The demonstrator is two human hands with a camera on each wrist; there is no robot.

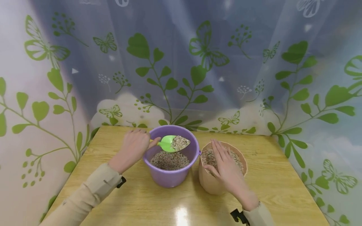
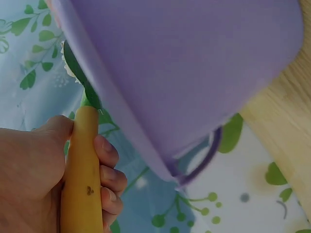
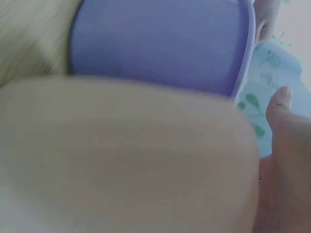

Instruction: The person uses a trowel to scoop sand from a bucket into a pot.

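My left fingers (image 2: pixel 112 178) are wrapped round the smooth yellow handle (image 2: pixel 81 162) of a small trowel (image 1: pixel 167 143), with a dark mark on the handle too small to make out. Its blade is bright green, dished and tapering to a point, and I have it over the opening of the purple bucket (image 1: pixel 169 179), near the far side. A heap of pale, flaky bits (image 1: pixel 180 142) covers the blade towards its tip. Below, inside the bucket, lies a bed of darker, coarse mixed grain (image 1: pixel 169 160). The bucket has a rolled rim and a thin purple bail (image 2: pixel 209 158).

My right fingers (image 1: pixel 220 153) are straight and close together, thumb spread away, over the tan container (image 1: pixel 208 182); I cannot tell whether they touch the similar grain (image 1: pixel 207 156) filling it. That container has a wavy rim and stands just beside the bucket on the wood-grained desk (image 1: pixel 141 201).
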